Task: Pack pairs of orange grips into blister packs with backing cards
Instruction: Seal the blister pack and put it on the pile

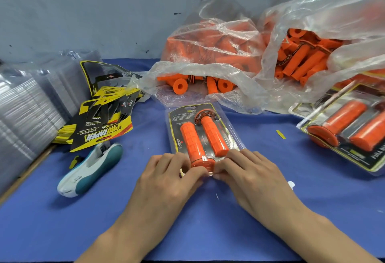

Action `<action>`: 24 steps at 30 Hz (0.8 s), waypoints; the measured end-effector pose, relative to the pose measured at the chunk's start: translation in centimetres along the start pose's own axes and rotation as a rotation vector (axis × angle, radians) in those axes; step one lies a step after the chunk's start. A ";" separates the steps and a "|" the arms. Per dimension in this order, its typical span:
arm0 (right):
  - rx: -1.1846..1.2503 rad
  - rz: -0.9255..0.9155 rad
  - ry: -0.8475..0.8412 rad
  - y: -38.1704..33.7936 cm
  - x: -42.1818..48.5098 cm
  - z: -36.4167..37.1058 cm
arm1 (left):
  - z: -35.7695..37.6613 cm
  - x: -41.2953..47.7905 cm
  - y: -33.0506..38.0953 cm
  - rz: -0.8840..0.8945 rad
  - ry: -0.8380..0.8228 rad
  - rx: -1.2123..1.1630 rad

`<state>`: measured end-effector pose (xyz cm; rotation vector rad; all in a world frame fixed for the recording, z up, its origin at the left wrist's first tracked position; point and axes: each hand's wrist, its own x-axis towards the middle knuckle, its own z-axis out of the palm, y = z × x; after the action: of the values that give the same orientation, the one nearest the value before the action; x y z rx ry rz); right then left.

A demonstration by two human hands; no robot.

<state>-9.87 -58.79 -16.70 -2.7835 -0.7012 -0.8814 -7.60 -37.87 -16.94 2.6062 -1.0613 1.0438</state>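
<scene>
Now my left hand (173,171) and right hand (248,169) both pinch near edge of pack (179,119). Looks light, thin, slippery, flexy; grips (192,141) likely rubbery. I'd hold flat edges, not middle.

Pinches the near end of a blister pack (200,129) at the desk's (62,231) middle with left hand (166,181) and right hand (250,177). Inside, two grips (191,141) on a card (177,116). Along the far edge, bags (208,39) of grips; at the left edge, cards (104,125), blisters (31,104), stapler (89,171); at the right edge, packs (345,129).

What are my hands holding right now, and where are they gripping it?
Both hold the blister pack of two orange grips at its near end: left hand and right hand pinch that edge, either side of the closer grip's flange.
</scene>
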 end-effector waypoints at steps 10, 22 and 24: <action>-0.083 -0.017 0.108 -1.1 0.4 0.1 | 0.0 0.6 0.7 -0.058 0.018 -0.130; -0.058 -0.044 0.087 -0.9 0.1 0.0 | -0.6 0.4 -0.4 -0.098 -0.003 -0.258; -0.035 -0.071 0.071 -1.2 0.0 0.0 | -0.4 0.5 0.1 -0.130 -0.005 -0.286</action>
<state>-10.42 -57.68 -16.72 -2.7570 -0.7856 -1.0101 -7.65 -38.07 -16.29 2.4112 -0.9483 0.7926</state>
